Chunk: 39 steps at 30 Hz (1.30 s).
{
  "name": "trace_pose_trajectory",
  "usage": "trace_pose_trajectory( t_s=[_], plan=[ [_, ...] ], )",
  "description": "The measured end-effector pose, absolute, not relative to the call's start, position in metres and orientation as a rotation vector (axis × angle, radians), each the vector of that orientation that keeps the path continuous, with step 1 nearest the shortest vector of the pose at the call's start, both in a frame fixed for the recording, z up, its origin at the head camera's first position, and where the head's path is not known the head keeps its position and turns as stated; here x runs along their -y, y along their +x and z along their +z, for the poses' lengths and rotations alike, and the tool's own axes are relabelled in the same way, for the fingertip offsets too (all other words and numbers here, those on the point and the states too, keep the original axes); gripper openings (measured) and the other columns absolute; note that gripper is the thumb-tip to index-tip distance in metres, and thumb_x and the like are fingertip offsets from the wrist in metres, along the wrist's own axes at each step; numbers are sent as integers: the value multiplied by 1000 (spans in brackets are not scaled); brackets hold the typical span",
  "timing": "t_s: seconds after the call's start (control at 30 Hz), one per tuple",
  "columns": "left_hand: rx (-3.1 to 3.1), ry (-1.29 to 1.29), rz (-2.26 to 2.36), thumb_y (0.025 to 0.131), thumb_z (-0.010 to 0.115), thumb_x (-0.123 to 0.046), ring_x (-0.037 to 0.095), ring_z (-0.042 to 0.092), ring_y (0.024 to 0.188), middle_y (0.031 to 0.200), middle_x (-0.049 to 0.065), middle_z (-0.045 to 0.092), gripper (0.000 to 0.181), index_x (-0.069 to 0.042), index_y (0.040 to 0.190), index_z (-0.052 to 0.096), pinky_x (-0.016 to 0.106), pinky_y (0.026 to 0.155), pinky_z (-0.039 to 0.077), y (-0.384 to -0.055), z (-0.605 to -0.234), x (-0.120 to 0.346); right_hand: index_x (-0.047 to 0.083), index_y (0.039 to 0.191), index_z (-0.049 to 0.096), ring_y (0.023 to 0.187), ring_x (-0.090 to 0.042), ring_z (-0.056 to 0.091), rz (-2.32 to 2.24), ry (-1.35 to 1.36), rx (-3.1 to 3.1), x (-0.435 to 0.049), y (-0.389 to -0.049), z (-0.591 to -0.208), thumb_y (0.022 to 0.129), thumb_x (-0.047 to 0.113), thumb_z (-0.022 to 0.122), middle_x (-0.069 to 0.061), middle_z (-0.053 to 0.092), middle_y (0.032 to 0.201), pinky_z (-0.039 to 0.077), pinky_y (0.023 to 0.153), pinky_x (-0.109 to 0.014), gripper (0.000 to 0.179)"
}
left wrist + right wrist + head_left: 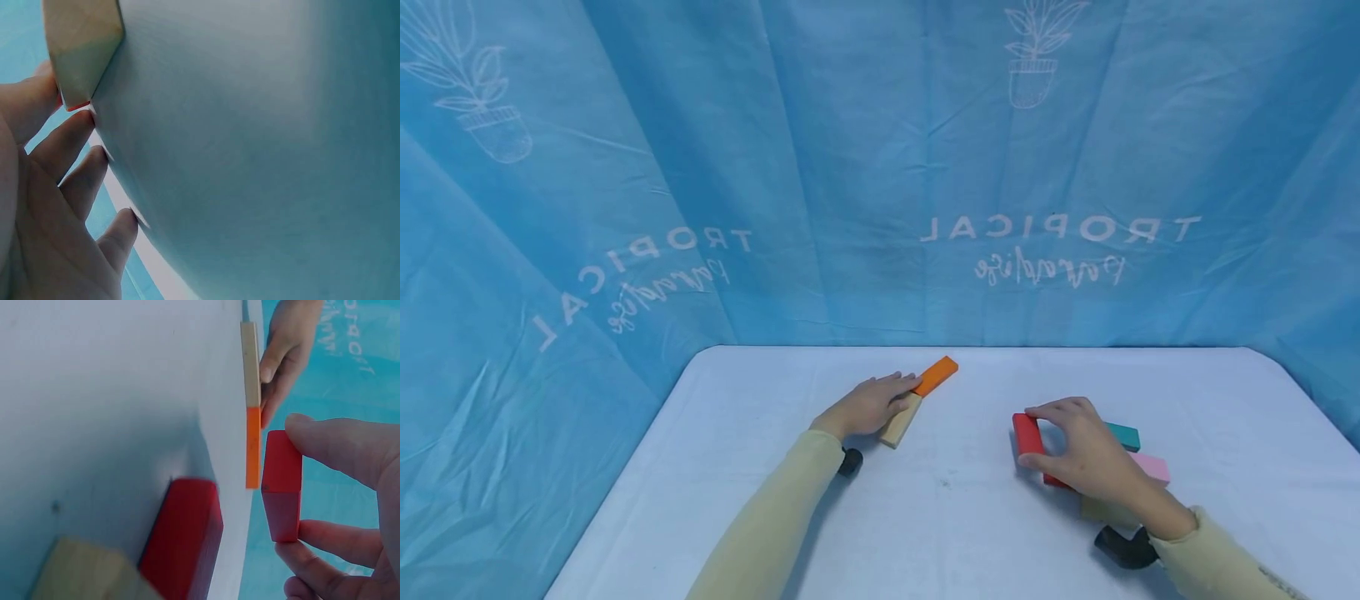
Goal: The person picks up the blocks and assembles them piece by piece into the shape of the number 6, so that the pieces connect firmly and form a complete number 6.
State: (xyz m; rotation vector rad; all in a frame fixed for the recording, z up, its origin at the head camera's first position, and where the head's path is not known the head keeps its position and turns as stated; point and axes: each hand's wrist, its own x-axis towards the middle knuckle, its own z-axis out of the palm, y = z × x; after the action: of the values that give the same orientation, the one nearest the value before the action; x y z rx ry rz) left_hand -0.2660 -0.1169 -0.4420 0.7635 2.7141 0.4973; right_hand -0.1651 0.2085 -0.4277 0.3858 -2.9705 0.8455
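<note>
My right hand point(1090, 450) pinches a red block point(1028, 435) between thumb and fingers, raised off the table in the right wrist view. Below it lies a second red block point(190, 525), mostly covered by the hand in the head view. A plain wooden block point(901, 422) and an orange block point(937, 375) lie end to end in a slanting line. At their joint rests my left hand point(867, 407), its fingers fairly straight and touching the blocks. The left wrist view has the wooden block point(84, 37) at top left, beside the thumb and index finger.
Around the right hand lie a teal block point(1123, 436), a pink block point(1152, 468) and another plain wooden block point(1108, 512), partly covered. Black wrist cameras sit under both wrists. The white table point(970, 533) meets a blue printed curtain point(865, 167) behind and at the sides.
</note>
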Motion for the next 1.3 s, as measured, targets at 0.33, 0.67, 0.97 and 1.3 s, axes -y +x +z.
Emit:
trace_pose_trajectory(
  t_s=[0.33, 0.67, 0.97, 1.3],
  plan=[
    [-2721, 758, 485, 109, 44, -33, 21, 29, 150, 161, 1, 36, 50, -20, 157, 37, 45, 123, 20, -264, -440, 116, 8, 130, 66, 121, -35, 48, 878, 391, 2960, -188, -162, -430, 74, 43, 89, -15, 60, 126, 60, 79, -49, 70],
    [-2717, 752, 478, 109, 43, -32, 21, 28, 150, 161, 1, 35, 50, -21, 157, 37, 45, 123, 19, -264, -438, 115, 9, 128, 68, 120, -31, 48, 936, 437, 2947, -162, -162, -431, 72, 39, 90, -12, 61, 125, 60, 80, -47, 67],
    [-2718, 731, 470, 109, 45, -34, 21, 28, 150, 161, 0, 36, 51, -22, 157, 37, 45, 123, 20, -264, -439, 116, 13, 129, 67, 123, -28, 48, 962, 437, 2955, -142, -161, -434, 67, 37, 94, -8, 61, 126, 61, 81, -45, 72],
    [-2711, 679, 491, 108, 46, -34, 22, 29, 150, 161, 2, 37, 51, -25, 157, 38, 47, 123, 21, -264, -440, 115, 15, 128, 69, 122, -23, 49, 978, 494, 2959, -121, -161, -437, 67, 39, 93, -3, 63, 124, 58, 88, -45, 69]
  ],
)
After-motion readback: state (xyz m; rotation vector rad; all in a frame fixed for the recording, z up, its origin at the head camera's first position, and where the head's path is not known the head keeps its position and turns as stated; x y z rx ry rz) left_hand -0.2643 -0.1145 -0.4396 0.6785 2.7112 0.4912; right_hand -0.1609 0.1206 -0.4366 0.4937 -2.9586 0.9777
